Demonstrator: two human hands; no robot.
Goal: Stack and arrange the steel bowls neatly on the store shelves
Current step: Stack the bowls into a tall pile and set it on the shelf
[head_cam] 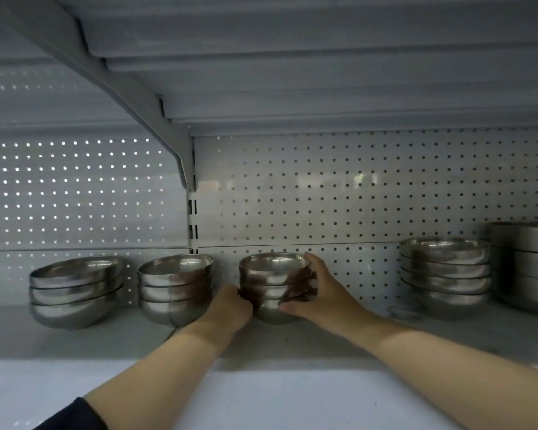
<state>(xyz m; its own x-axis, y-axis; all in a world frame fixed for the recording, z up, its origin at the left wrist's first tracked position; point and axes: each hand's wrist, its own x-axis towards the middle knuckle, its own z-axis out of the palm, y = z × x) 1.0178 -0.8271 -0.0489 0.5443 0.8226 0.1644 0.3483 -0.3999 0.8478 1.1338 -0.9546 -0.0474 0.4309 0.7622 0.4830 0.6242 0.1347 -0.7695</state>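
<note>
A stack of three nested steel bowls (274,274) stands on the white shelf (106,342) near its back, in the middle of the view. My left hand (230,308) grips the stack's lower left side. My right hand (320,290) wraps around its right side, fingers at the back and thumb low at the front. To the left stand two more stacks of steel bowls (176,287) (75,290), the far left one leaning slightly. Another stack of several wider bowls (444,271) stands on the right.
Tall steel containers (525,265) are stacked at the far right edge. A small round ring-like item (404,313) lies on the shelf before the right stack. A perforated back panel (354,197) closes the shelf behind, and an upper shelf hangs overhead.
</note>
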